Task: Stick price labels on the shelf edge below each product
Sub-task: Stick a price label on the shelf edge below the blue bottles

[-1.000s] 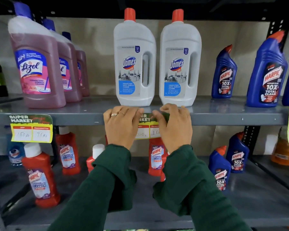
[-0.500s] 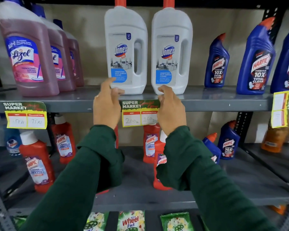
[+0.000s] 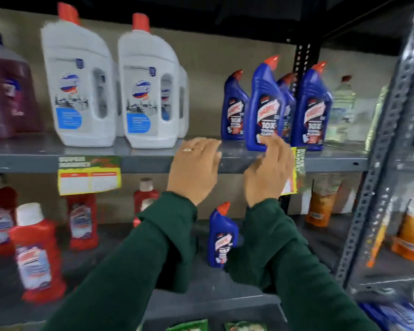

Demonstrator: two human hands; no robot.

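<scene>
A yellow-and-green price label [image 3: 89, 175] is stuck flat on the grey shelf edge [image 3: 22, 162] below the white Domex bottles [image 3: 79, 87]. A second price label [image 3: 295, 168] hangs sideways on the shelf edge under the blue Harpic bottles [image 3: 265, 103]. My right hand [image 3: 268, 168], fingers apart, is in front of that label's left part and hides it; whether it touches the label is unclear. My left hand [image 3: 194, 168], with rings, hovers fingers apart at the bare shelf edge between the two labels and holds nothing. The view is blurred.
Purple Lizol bottles [image 3: 7, 91] stand at the far left. The lower shelf holds red Harpic bottles [image 3: 36, 249], a blue bottle [image 3: 221, 235] and orange packs [image 3: 320, 201]. A perforated grey upright [image 3: 378, 163] bounds the shelf at right.
Both hands have let go of the label under the Domex bottles, which stays stuck, and moved right to the sideways label under the Harpic bottles. The view has swung right too.
</scene>
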